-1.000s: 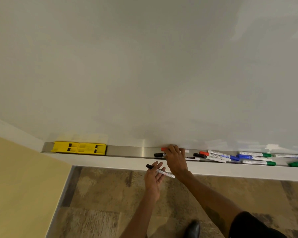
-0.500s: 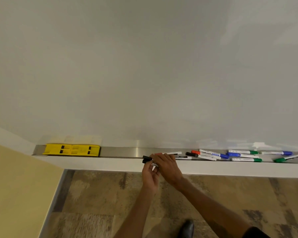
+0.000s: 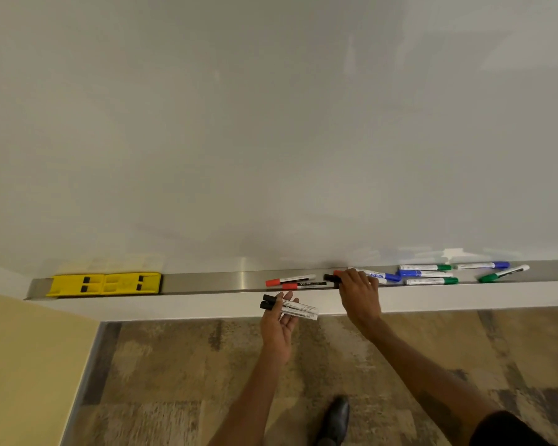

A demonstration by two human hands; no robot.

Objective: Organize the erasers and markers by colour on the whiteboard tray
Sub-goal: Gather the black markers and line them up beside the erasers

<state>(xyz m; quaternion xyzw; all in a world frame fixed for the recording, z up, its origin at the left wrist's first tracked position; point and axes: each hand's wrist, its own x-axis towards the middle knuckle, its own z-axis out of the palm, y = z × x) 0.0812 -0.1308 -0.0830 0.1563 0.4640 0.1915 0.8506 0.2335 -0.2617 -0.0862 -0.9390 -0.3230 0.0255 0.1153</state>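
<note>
My left hand (image 3: 279, 320) is held palm-up below the metal tray (image 3: 207, 280), with two black-capped markers (image 3: 290, 307) lying across its fingers. My right hand (image 3: 358, 289) reaches onto the tray and grips a black-capped marker (image 3: 331, 278) there. Two red-capped markers (image 3: 289, 282) lie side by side on the tray left of that hand. To its right lie several blue-capped markers (image 3: 413, 273) and green-capped markers (image 3: 503, 273), mixed together. Two yellow erasers (image 3: 103, 283) sit end to end at the tray's far left.
The whiteboard (image 3: 271, 123) fills the upper view. A yellow wall (image 3: 23, 365) stands at the left. Patterned carpet lies below, with my black shoe (image 3: 337, 416) near the bottom.
My left hand now holds two black markers instead of one. My right hand has moved right along the tray onto another black marker. Two red markers now lie uncovered on the tray.
</note>
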